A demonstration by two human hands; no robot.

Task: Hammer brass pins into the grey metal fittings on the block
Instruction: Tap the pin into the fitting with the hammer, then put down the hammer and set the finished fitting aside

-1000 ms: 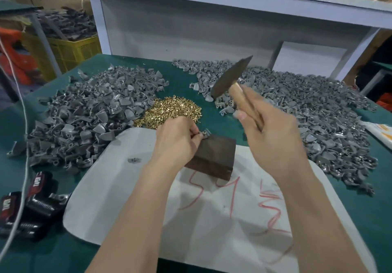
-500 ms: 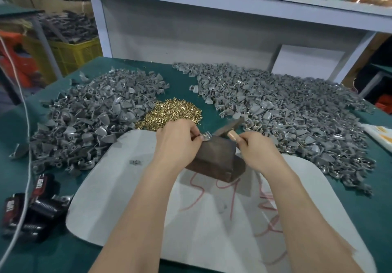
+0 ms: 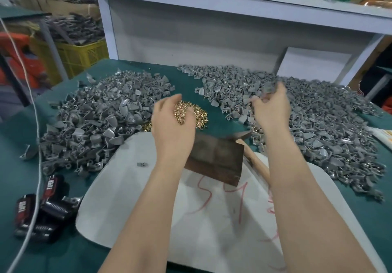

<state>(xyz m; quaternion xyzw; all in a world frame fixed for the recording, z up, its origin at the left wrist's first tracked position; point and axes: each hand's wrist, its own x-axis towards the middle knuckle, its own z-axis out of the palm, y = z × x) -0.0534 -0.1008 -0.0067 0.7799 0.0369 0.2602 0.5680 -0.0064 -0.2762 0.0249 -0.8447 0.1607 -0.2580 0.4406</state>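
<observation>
- left hand (image 3: 172, 128) is down in the heap of small shiny brass pins (image 3: 199, 115), fingers curled round a bunch of them
- right hand (image 3: 272, 109) is over the right-hand pile of grey metal fittings (image 3: 322, 128), fingertips pinching one grey fitting (image 3: 267, 89), bit blurry tho
- dark brown wooden block (image 3: 218, 160) sits on the white board with red scribbles (image 3: 131, 198), between the forearms
- wooden-handled hammer (image 3: 253, 160) lies loose just beside the block's right side
- another grey fittings pile (image 3: 95, 119) is on the left of the green table cover (image 3: 186, 86)
</observation>
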